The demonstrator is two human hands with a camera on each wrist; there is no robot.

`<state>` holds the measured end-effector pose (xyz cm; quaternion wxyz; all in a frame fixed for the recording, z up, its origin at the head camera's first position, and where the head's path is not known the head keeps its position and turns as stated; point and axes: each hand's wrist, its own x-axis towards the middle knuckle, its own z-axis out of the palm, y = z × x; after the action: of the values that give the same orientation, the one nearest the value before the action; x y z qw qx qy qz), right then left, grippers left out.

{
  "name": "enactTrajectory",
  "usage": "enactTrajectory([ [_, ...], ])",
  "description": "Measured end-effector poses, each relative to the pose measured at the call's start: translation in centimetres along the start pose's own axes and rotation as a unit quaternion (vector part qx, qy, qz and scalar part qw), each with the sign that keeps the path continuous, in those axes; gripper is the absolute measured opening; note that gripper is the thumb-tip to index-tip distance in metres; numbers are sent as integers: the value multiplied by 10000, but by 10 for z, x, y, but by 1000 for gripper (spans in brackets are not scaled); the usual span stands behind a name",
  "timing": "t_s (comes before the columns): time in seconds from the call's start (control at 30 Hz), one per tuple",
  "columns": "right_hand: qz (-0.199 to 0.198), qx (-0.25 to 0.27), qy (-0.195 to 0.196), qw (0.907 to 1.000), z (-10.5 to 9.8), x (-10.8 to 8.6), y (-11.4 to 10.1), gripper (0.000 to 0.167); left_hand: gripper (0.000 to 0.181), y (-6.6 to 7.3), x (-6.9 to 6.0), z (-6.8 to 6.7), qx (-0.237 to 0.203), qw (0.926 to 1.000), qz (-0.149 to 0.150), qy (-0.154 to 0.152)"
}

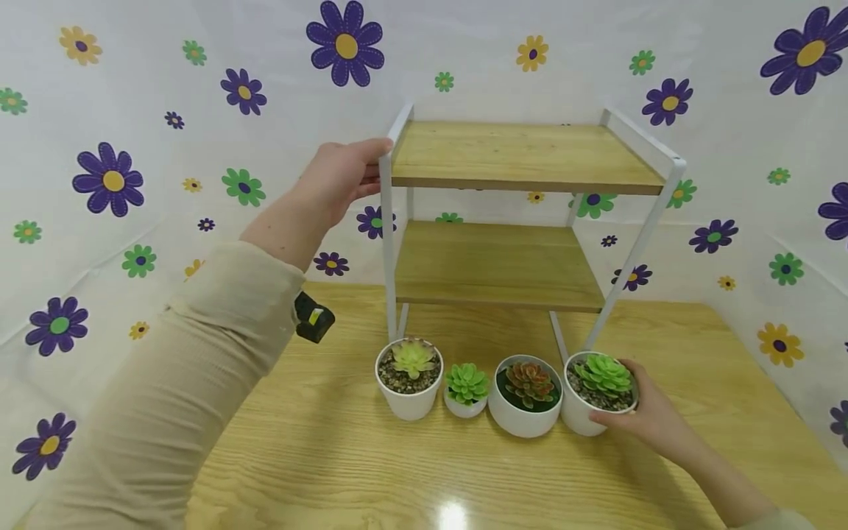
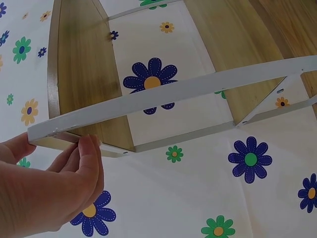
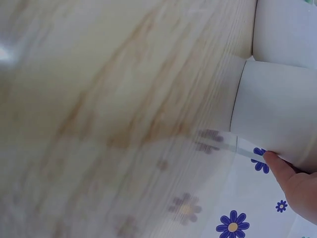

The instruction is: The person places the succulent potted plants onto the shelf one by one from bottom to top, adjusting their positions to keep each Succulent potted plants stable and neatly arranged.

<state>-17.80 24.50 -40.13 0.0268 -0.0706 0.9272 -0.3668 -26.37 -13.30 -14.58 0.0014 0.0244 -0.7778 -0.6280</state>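
Observation:
My left hand (image 1: 338,177) grips the upper left corner of a two-tier shelf rack (image 1: 388,243) with a white frame and wooden boards. In the left wrist view, thumb and fingers (image 2: 88,153) pinch the white side bar. On the right, my right hand (image 1: 652,421) holds a white pot (image 1: 579,414) with a bright green succulent (image 1: 603,374), its thumb on the near side. The pot's base appears to rest on the table; the right wrist view shows only its white wall (image 3: 272,104) and part of the hand.
Left of the held pot stand a round white pot (image 1: 523,423) with a reddish succulent, a small green succulent (image 1: 467,383) in a white pot, and a taller white pot (image 1: 411,405) with a pale green succulent. The wooden table (image 1: 318,456) meets a flower-patterned backdrop (image 1: 278,44).

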Motion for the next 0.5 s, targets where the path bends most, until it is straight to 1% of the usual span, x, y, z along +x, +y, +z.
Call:
enactTrajectory([
  [0.27,50,-53,108,9999,-3,-4,0,96,43,-2,4,2,38,9999,-34,94],
  [0.4,39,-22,135,9999,-9,-6,-6,94,42,-3,4,1,29,9999,-52,133],
  [0.5,83,30,80,9999,-15,-9,-13,93,42,-4,4,1,28,9999,-43,137],
])
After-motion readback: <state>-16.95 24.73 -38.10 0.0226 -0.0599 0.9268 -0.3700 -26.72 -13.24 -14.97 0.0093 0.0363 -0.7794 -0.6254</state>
